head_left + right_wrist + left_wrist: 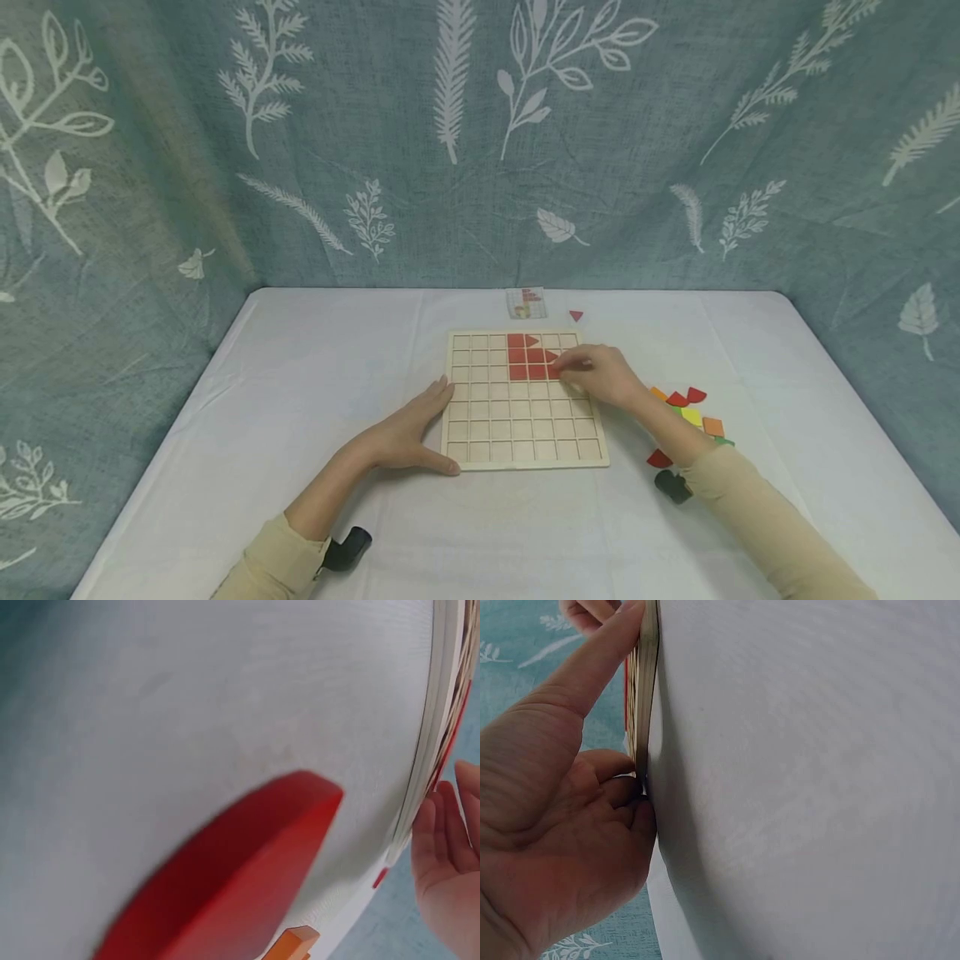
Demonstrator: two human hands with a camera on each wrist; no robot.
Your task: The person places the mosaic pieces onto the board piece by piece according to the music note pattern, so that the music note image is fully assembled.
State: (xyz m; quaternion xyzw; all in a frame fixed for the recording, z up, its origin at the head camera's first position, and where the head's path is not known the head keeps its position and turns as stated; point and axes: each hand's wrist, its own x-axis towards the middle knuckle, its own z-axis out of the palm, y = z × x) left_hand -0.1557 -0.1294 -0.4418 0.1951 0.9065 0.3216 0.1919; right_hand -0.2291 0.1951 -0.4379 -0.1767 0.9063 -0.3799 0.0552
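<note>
A pale wooden grid board [510, 427] lies flat on the white table. Red pieces [517, 357] fill several cells in its top three rows, mostly square, with pointed ones at row ends. My right hand [600, 377] is over the board's upper right side, thumb and index finger pinching a red piece [554, 372] at the right end of the third row. Those fingertips partly cover its outline. My left hand [408, 429] rests along the board's left edge, fingers extended on the side and thumb at the near left corner.
A small printed card [526, 303] lies beyond the board, with a red triangle [576, 316] beside it. Right of the board, partly under the right forearm, are loose pieces: a yellow one [691, 417], an orange square [713, 427], red rounded wedges [697, 395] and some green.
</note>
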